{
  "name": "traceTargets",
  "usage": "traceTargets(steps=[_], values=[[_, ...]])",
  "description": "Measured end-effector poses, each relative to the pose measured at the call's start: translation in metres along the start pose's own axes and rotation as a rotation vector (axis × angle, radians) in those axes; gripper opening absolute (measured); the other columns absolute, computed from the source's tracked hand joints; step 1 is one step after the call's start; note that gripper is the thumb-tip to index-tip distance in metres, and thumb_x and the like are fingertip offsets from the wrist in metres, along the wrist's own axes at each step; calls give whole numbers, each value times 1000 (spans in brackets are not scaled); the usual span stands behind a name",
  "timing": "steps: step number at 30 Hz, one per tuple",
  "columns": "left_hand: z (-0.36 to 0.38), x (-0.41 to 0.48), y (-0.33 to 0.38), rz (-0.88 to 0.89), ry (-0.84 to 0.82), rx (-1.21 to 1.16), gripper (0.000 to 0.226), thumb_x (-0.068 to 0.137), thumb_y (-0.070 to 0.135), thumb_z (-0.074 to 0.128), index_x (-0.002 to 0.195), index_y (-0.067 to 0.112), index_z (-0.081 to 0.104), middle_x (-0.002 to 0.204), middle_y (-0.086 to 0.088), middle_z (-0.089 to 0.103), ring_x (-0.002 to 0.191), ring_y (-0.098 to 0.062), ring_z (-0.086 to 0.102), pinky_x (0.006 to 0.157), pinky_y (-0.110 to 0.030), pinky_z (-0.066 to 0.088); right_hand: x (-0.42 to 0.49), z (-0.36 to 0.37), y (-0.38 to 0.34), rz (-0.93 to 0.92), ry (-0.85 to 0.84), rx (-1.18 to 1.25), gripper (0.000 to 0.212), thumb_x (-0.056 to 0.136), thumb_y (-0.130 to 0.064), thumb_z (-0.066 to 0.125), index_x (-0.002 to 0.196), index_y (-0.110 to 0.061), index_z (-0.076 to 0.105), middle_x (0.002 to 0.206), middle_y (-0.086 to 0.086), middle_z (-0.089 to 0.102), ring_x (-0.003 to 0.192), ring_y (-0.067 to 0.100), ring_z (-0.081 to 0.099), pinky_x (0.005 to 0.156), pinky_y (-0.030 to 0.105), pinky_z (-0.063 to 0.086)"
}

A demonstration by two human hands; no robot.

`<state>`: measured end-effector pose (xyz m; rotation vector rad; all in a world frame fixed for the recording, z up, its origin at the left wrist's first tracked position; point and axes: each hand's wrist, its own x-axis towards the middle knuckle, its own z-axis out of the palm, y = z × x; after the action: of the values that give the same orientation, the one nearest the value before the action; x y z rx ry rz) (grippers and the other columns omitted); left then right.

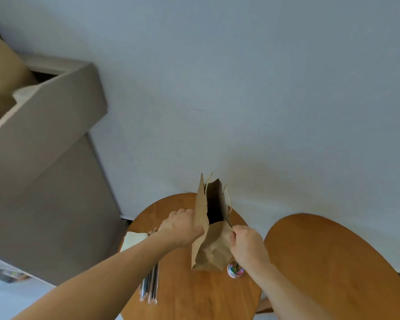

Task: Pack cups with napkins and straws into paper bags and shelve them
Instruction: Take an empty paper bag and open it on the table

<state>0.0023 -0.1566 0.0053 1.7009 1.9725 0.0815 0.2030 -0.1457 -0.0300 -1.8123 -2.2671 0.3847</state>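
Fingers of the left hand [183,227] curl round one wall of the crumpled brown paper bag [208,248], the right hand [247,243] pinches the opposite rim, holding its mouth open over the round wooden counter [194,294]; pulling harder could tear the thin paper at the rim

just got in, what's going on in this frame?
A person holds a brown paper bag open over a round wooden table. The left hand grips its left side and the right hand pinches the near rim. The inside is dark and no cup shows. Straws and napkins lie on the table to the left, with a tub of coloured clips by the bag's base.
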Motion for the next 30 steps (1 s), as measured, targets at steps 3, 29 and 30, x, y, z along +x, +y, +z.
traceTargets(steps=[3, 29, 30], values=[[6, -1, -33, -55, -25, -15, 56, 92, 55, 48, 140, 25, 44, 137, 0, 52, 121, -24, 54, 102, -44, 49, -7, 28, -23, -27, -57, -17, 20, 100, -28, 49, 97, -21, 67, 85, -8, 62, 70, 4, 49, 53, 7, 27], [64, 39, -49, -498, -124, -44, 18, 101, 29, 52, 94, 19, 65, 81, 1, 66, 66, -12, 69, 66, -20, 60, 48, 56, -1, 248, -402, 84, 10, 96, -35, 55, 91, -26, 57, 77, -10, 62, 72, 11, 64, 67, 29, 57], [61, 37, -55, -507, -113, -15, 16, 101, 25, 53, 95, 19, 66, 82, 2, 67, 68, -13, 69, 66, -19, 59, 48, 54, 8, 251, -390, 65, 10, 96, -33, 55, 88, -27, 57, 76, -10, 62, 70, 9, 63, 65, 28, 56]])
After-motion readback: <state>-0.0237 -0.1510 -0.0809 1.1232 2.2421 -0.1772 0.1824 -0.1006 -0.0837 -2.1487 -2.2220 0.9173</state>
